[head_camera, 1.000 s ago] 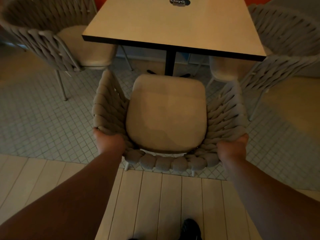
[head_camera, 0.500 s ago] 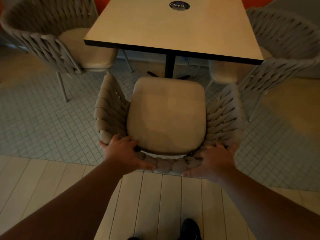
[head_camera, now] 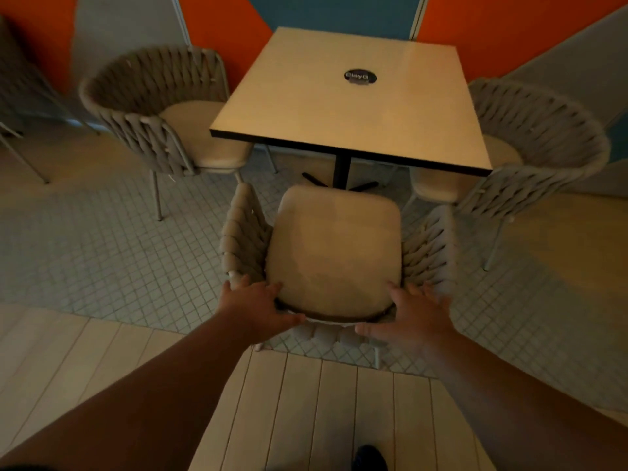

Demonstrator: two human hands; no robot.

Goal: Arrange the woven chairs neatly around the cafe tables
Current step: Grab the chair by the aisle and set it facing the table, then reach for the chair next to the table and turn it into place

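Covering the woven chair point(head_camera: 334, 253) back, left hand point(head_camera: 253, 309) and right hand point(head_camera: 413, 321) rest, fingers spread wide.

Café seating area, indoor. Evidence: one square pale-topped table point(head_camera: 353, 96) with dark edge banding on a single black pedestal base point(head_camera: 341, 173); a round dark sticker or coaster point(head_camera: 360, 77) with light lettering, too blurred to read, on the top. Three matching woven rope-back chairs with cream seat cushions set around it: near chair point(head_camera: 334, 253), left chair point(head_camera: 166, 120), right chair point(head_camera: 530, 147). Part of another chair frame point(head_camera: 17, 130) at the far left edge. Floor: small square mosaic tiles point(head_camera: 102, 253) under the furniture, meeting pale plank flooring point(head_camera: 306, 413). Walls: bold angled panels in orange point(head_camera: 492, 25), blue and grey. Lighting dim and warm.
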